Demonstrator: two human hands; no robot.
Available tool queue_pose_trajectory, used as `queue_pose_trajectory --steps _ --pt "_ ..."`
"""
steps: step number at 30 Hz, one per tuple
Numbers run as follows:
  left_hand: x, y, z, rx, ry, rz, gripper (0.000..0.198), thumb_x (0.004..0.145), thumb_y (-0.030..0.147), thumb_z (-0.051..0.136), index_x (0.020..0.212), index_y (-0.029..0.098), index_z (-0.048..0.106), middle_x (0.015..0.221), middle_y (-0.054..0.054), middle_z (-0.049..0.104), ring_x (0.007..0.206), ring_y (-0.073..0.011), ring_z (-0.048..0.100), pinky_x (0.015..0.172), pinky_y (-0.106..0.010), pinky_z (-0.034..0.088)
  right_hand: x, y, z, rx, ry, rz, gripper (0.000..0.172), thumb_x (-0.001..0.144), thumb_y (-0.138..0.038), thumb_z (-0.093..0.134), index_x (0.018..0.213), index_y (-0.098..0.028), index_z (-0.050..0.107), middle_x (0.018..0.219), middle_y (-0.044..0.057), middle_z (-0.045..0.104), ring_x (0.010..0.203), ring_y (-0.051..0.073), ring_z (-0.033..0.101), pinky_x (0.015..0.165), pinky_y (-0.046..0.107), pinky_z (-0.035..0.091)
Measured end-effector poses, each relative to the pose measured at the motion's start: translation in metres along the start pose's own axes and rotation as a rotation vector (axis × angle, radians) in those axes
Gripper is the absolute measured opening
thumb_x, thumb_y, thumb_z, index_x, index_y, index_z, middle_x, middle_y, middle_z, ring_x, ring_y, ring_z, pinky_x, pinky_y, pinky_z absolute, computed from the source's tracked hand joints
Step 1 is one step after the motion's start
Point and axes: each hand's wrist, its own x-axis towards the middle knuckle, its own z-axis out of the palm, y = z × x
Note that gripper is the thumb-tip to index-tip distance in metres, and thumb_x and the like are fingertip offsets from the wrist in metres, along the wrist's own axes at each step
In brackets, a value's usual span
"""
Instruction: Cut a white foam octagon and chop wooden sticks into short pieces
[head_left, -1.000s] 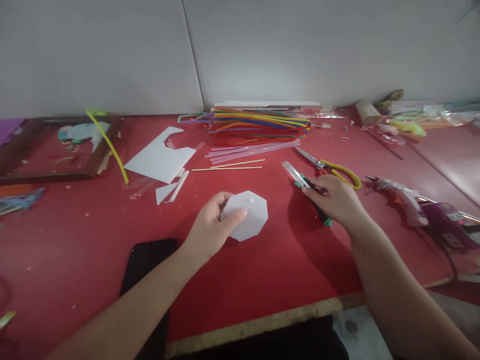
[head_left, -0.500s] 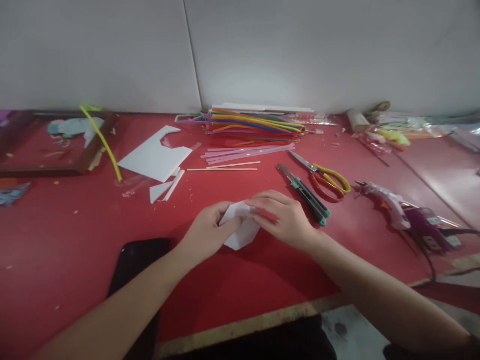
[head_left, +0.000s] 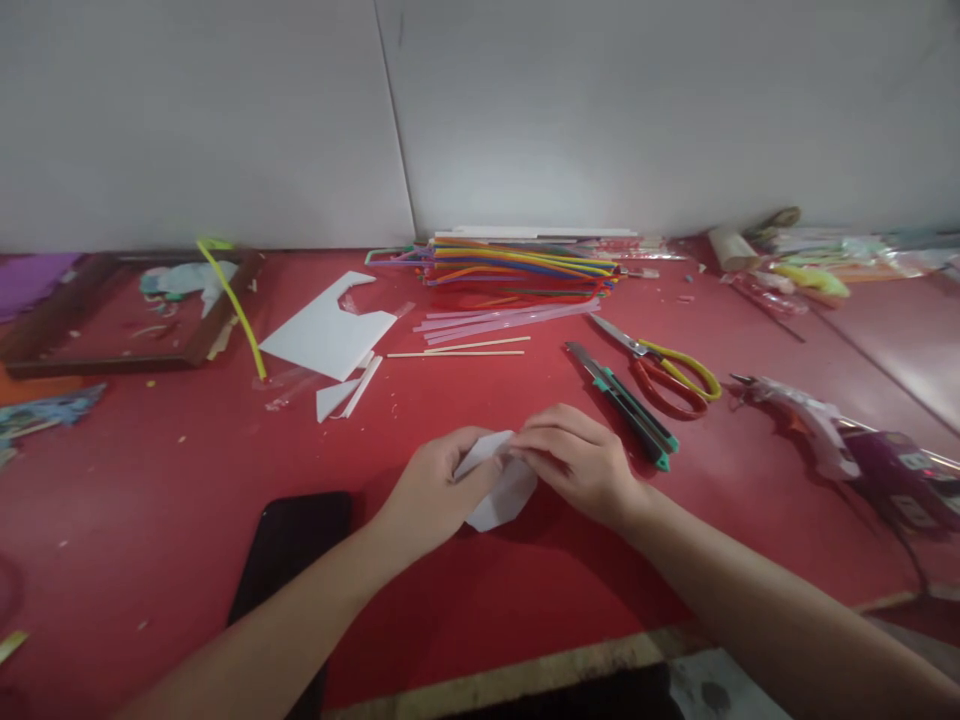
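Note:
A small white cut-out piece of card [head_left: 501, 498] sits at the middle of the red table [head_left: 525, 590], held from both sides. My left hand [head_left: 439, 492] grips its left edge with curled fingers. On the right, my right hand [head_left: 581, 462] pinches the piece's upper edge, fingers pressed together. Much of the piece is hidden under the fingers. A green and black utility knife [head_left: 624, 404] lies just right of my right hand, untouched.
Yellow-and-red scissors [head_left: 664, 369] lie beyond the knife, a glue gun [head_left: 814, 423] farther right. A pile of coloured straws [head_left: 517, 265], two thin wooden sticks [head_left: 465, 349] and a large white sheet [head_left: 326, 332] lie behind. A black phone [head_left: 289, 560] rests near my left forearm. A wooden frame [head_left: 112, 310] stands at left.
One second ago my right hand rested on the utility knife; it let go and came over to the white piece. Both hands now hold the piece.

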Motion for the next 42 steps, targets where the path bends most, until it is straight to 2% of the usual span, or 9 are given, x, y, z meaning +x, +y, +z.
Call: queue_pose_trajectory --steps 5,13,32,36,39,42 --pt "0.0004 0.0025 0.0013 -0.006 -0.001 -0.032 0.030 0.085 0.046 0.055 0.093 0.019 0.066 0.081 -0.002 0.068 0.071 -0.0173 0.060 0.060 -0.026 0.044 -0.0003 -0.0044 -0.0002 -0.064 -0.026 0.036 0.012 0.091 -0.016 0.056 0.097 -0.023 0.064 0.087 0.006 0.064 0.080 0.019 0.060 0.072 0.034 0.054" --pt "0.0018 0.0023 0.0010 -0.175 -0.024 -0.087 0.032 0.081 0.048 0.060 0.089 0.017 0.066 0.074 -0.002 0.065 0.063 -0.0159 0.058 0.057 -0.026 0.044 0.0016 -0.0065 0.0017 0.002 0.000 0.073 0.013 0.092 -0.013 0.051 0.090 -0.022 0.061 0.085 0.005 0.059 0.076 0.017 0.058 0.070 0.032 0.052" --pt "0.0005 0.0060 0.0007 -0.364 -0.092 -0.127 0.035 0.079 0.050 0.064 0.089 0.017 0.065 0.071 0.000 0.060 0.060 -0.0127 0.052 0.055 -0.024 0.039 -0.0010 -0.0055 0.0000 0.003 0.044 0.036 0.015 0.090 -0.011 0.050 0.090 -0.023 0.058 0.082 0.005 0.058 0.073 0.018 0.057 0.065 0.034 0.052" --pt "0.0003 0.0021 0.0004 -0.335 -0.076 -0.124 0.039 0.083 0.055 0.058 0.088 0.017 0.066 0.069 0.001 0.058 0.061 -0.0124 0.050 0.055 -0.024 0.036 0.0002 -0.0044 -0.0024 0.008 0.002 0.037 0.014 0.091 -0.012 0.052 0.093 -0.023 0.059 0.084 0.005 0.060 0.075 0.018 0.058 0.068 0.033 0.053" --pt "0.0006 -0.0009 0.0005 -0.353 -0.019 -0.141 0.040 0.086 0.056 0.053 0.086 0.017 0.065 0.072 -0.001 0.060 0.064 -0.0137 0.052 0.058 -0.026 0.038 0.0002 -0.0015 -0.0028 0.051 -0.016 0.105 0.014 0.090 -0.017 0.059 0.102 -0.024 0.062 0.088 0.005 0.063 0.078 0.017 0.061 0.071 0.033 0.054" --pt "0.0012 -0.0028 0.0002 -0.388 0.001 -0.168 0.037 0.087 0.054 0.052 0.087 0.019 0.065 0.075 -0.002 0.062 0.069 -0.0161 0.056 0.063 -0.028 0.041 0.0001 0.0014 -0.0018 0.108 -0.026 0.199 0.032 0.084 -0.028 0.070 0.115 -0.025 0.062 0.090 0.005 0.065 0.078 0.018 0.062 0.070 0.033 0.055"
